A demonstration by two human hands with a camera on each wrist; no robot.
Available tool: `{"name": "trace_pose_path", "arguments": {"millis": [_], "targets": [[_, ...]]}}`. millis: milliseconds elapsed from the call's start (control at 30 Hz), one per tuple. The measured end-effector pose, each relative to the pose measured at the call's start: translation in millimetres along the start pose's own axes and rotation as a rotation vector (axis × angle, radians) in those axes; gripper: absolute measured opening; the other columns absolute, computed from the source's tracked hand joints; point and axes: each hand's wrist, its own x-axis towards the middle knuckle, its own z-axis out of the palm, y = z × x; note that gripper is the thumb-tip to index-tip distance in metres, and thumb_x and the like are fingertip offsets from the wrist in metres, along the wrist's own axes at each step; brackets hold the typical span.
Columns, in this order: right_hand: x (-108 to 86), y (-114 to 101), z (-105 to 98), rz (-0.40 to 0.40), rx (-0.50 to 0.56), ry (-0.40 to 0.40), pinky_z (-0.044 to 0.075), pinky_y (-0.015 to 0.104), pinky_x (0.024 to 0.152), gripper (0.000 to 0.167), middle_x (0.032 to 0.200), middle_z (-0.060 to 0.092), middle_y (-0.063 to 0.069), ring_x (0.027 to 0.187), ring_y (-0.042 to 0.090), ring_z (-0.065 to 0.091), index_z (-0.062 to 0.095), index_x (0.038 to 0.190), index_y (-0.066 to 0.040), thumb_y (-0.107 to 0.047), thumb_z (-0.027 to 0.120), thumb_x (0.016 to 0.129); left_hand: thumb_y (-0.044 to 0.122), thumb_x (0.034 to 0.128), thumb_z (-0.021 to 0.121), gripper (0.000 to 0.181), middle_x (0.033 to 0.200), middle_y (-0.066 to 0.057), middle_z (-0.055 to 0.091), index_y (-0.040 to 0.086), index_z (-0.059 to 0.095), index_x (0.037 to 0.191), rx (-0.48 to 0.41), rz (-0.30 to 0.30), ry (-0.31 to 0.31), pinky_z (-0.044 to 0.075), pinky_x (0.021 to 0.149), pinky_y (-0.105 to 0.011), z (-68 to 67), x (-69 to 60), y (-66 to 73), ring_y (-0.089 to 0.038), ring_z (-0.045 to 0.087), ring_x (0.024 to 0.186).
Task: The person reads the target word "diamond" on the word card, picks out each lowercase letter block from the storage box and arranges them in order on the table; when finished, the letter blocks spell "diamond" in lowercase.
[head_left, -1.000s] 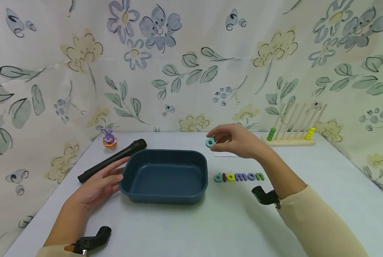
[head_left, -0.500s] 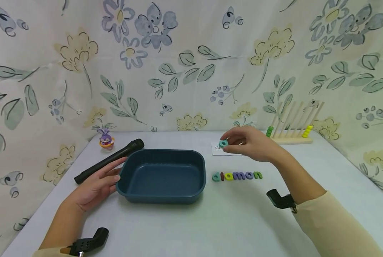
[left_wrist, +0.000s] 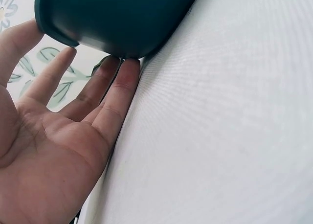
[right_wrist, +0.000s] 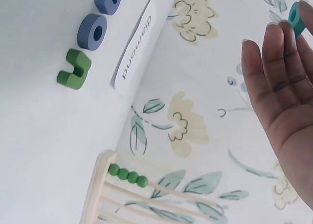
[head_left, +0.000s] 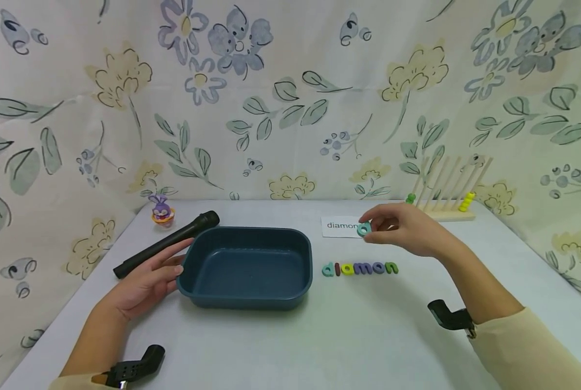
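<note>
My right hand (head_left: 407, 230) pinches a teal toy letter (head_left: 364, 229) with a round hole, between thumb and fingertips, in the air over the right end of a white card (head_left: 339, 226). The card's print is partly covered in the head view; the right wrist view shows it reads "diamond". In front of it lies a row of coloured toy letters (head_left: 362, 268) spelling "diamon". My left hand (head_left: 141, 287) touches the left side of a dark blue rectangular bin (head_left: 246, 302), its fingers extended against the outer wall (left_wrist: 105, 35). Inside, the bin holds nothing.
A black microphone (head_left: 165, 245) lies slantwise behind my left hand. Near the back left corner stands a purple rabbit toy (head_left: 161, 210). At the back right is a wooden rack (head_left: 448, 215) with green and yellow beads on rods. A floral cloth (head_left: 280, 108) hangs behind the table.
My right hand has carried the teal letter rightward and nearer to me, from beside the bin to the card's right end, uncovering most of the card. My left hand stays at the bin.
</note>
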Motion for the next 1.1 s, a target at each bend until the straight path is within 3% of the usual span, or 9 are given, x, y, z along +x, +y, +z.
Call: {"name": "trace_pose_path", "arguments": {"millis": [733, 1100], "targets": [[-31.4, 42.5, -13.7, 0.090, -0.032, -0.024, 0.056, 0.026, 0.076, 0.034, 0.105, 0.067, 0.006, 0.096, 0.020, 0.064, 0.069, 0.127, -0.010, -0.010, 0.072, 0.094, 0.008, 0.1074, 0.050, 0.063, 0.149, 0.005, 0.044, 0.019, 0.027, 0.165, 0.008, 0.004, -0.002, 0.054, 0.102, -0.025, -0.8, 1.6, -1.8, -0.007, 0.062, 0.127], [-37.6, 65.3, -13.6, 0.192, -0.030, -0.071, 0.056, 0.027, 0.079, 0.039, 0.111, 0.067, 0.006, 0.099, 0.021, 0.062, 0.066, 0.132, -0.006, -0.015, 0.072, 0.095, 0.009, 0.1080, 0.049, 0.063, 0.146, 0.010, 0.047, 0.019, 0.025, 0.165, 0.008, 0.001, -0.002, 0.053, 0.103, -0.024, -3.0, 0.6, -1.7, -0.006, 0.063, 0.127]]}}
